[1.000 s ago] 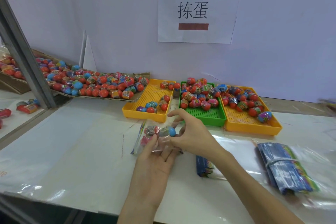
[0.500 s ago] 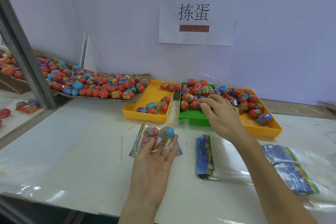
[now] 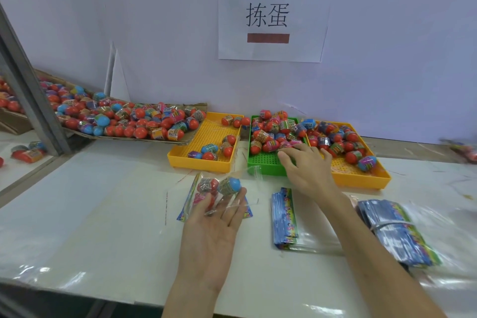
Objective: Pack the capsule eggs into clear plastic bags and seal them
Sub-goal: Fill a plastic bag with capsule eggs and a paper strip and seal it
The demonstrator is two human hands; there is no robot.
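My left hand (image 3: 215, 227) lies palm up above the table, fingers straight, carrying a clear plastic bag (image 3: 206, 196) with a blue-topped capsule egg (image 3: 230, 185) and red capsule eggs inside; the bag's mouth points right. My right hand (image 3: 305, 165) reaches over the front of the green tray (image 3: 263, 162). Its fingers curl down onto the pile of capsule eggs (image 3: 273, 134), next to a pink one. What lies under the fingers is hidden.
A yellow tray (image 3: 206, 137) with a few eggs stands left of the green one, and another yellow tray (image 3: 361, 175) with several eggs right of it. A cardboard flat (image 3: 124, 121) heaped with eggs sits far left. Stacks of printed bags (image 3: 284, 217) (image 3: 395, 232) lie on the right.
My right hand left the bag and went to the green tray, where its fingers have now curled down. My left hand stays under the bag.
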